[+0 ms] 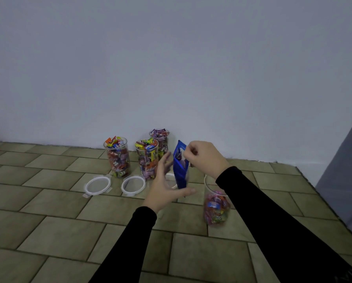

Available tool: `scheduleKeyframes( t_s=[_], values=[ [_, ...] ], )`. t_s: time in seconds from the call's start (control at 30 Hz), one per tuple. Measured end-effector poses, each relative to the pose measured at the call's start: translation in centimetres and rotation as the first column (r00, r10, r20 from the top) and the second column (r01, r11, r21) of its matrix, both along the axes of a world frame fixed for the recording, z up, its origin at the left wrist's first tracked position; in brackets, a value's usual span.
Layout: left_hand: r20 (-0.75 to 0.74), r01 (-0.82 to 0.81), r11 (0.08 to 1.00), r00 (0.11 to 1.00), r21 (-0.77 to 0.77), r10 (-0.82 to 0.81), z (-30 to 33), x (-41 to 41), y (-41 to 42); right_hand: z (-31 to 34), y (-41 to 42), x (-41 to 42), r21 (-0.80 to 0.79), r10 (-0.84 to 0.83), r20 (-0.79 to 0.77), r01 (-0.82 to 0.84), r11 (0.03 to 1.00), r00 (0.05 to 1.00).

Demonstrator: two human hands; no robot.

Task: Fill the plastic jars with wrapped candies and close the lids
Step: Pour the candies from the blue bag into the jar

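Three clear plastic jars heaped with wrapped candies stand by the wall: one at the left (117, 157), one in the middle (147, 158), one behind it (159, 139). A fourth jar (216, 209), partly filled, stands near my right forearm with no lid on. My right hand (203, 158) pinches the top of a blue candy bag (180, 170), which hangs upright. Just left of the bag is my left hand (167, 186), fingers spread, thumb under the bag's bottom edge. Two white lids (98, 185) (133, 184) lie flat on the floor; a third lid (172, 179) is mostly hidden behind my left hand.
The floor is a tiled mat (68, 231) that ends at a plain white wall (171, 68). A grey cloth or surface (346, 170) rises at the right edge.
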State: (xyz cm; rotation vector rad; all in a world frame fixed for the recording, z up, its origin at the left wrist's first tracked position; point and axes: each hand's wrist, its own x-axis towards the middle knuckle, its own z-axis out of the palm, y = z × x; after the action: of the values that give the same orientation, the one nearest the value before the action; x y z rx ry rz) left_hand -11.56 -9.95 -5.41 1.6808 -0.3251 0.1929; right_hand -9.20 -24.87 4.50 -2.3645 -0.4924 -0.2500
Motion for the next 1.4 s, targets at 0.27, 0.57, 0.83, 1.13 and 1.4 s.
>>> scheduleKeyframes(
  t_s=[0.27, 0.57, 0.83, 1.13, 1.4],
  values=[
    [-0.184, -0.024, 0.995, 0.983, -0.094, 0.007, -0.5, 0.2, 0.4, 0.3, -1.6, 0.9, -0.025, 0.063, 0.186, -0.059, 0.998, 0.981],
    [-0.247, -0.163, 0.943, 0.965, -0.292, 0.09, -0.7, 0.3, 0.7, -0.2, -3.2, 1.3, 0.043, 0.161, 0.185, -0.171, 0.984, 0.969],
    [-0.24, -0.264, 0.764, 0.96, -0.589, 0.147, -1.9, 0.3, 0.4, -0.2, -3.0, 1.6, 0.236, -0.046, 0.073, 0.028, 0.971, 0.996],
    [-0.325, -0.362, 0.776, 0.921, -0.517, 0.213, -1.3, 0.3, -0.7, -0.5, -3.7, 1.3, 0.188, 0.089, -0.116, -0.067, 0.98, 0.989],
    [-0.289, -0.331, 0.779, 0.936, -0.532, 0.201, 0.0, 0.7, -0.2, -0.7, -4.3, 0.5, 0.239, 0.07, -0.089, -0.047, 0.97, 0.994]
  ],
)
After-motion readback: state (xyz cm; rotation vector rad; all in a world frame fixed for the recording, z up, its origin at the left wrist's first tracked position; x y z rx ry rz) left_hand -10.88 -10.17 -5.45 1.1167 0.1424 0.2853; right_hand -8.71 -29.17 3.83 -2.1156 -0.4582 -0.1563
